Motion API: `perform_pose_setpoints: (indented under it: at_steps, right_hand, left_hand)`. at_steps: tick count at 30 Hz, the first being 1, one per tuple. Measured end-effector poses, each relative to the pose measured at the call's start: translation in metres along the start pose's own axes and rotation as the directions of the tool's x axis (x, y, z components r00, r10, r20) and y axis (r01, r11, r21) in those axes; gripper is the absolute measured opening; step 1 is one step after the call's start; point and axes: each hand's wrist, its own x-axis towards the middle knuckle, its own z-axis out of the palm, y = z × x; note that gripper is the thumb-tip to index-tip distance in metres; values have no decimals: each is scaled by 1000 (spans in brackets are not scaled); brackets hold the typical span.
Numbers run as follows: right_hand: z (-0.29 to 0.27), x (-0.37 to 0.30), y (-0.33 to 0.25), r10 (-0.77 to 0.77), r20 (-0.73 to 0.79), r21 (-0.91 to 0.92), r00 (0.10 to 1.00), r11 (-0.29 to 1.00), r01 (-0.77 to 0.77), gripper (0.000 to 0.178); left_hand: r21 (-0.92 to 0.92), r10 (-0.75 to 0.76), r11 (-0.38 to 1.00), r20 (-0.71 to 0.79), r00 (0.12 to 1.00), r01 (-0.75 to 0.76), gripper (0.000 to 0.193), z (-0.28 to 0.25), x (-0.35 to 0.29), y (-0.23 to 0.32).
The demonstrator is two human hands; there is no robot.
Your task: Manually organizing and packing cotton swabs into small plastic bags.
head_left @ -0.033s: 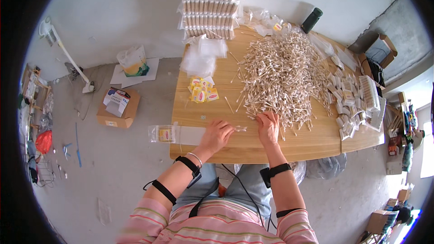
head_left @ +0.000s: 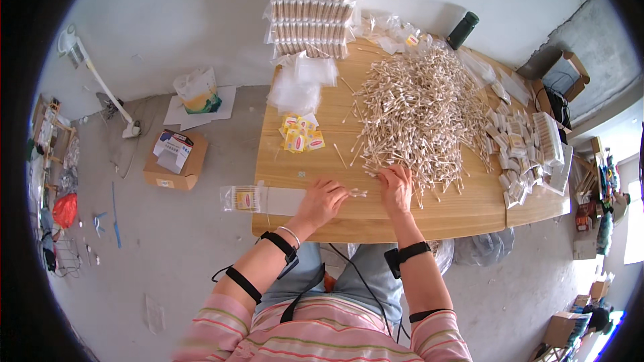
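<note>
A large heap of cotton swabs point(head_left: 422, 110) with white tips covers the middle and right of the wooden table point(head_left: 322, 228). My left hand point(head_left: 323, 200) is closed round a few cotton swabs point(head_left: 358, 193); their tips stick out to the right of its fingers. At the heap's near left edge my right hand point(head_left: 396, 184) has its fingertips pressed together among the swabs; what they pinch is hidden. Left of my left hand, a clear packet of swabs point(head_left: 243, 198) with a yellow label lies by a flat white strip point(head_left: 282, 201).
Yellow and white cards point(head_left: 302, 135) lie at the table's left, below clear plastic bags point(head_left: 298, 87). Stacked swab packs point(head_left: 312, 10) rise at the back. A dark green bottle point(head_left: 463, 30) stands far right. Small packs point(head_left: 516, 147) pile up at the right edge.
My right hand has shifted very slightly to the left at the heap's edge. My left hand keeps its hold on the swabs.
</note>
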Motion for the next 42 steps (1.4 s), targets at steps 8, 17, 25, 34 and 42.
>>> perform_pose_setpoints:
  at_steps: [8, 17, 25, 34, 42]
  right_hand:
    - [29, -11, -47, -141, 134, 245, 981, 964, 105, 26]
    - [0, -6, -18, 74, 128, 243, 989, 964, -103, 22]
    - [-8, -15, 0, 109, 98, 148, 989, 981, -123, 26]
    - [5, -17, -23, 95, 52, 151, 994, 983, -102, 24]
    - [-14, -16, -2, 13, 117, 93, 993, 995, -24, 16]
  left_hand:
    - [77, -38, 996, -182, 982, 53, 29, -1, 6, 11]
    - [122, -34, 991, -132, 991, 50, 17, 2, 3, 4]
    - [46, -91, 994, -149, 985, 99, 18, 1, 6, 9]
    - [95, -71, 992, -66, 995, 77, 21, 0, 4, 7]
    - [46, -83, 995, -83, 993, 87, 18, -1, 3, 7]
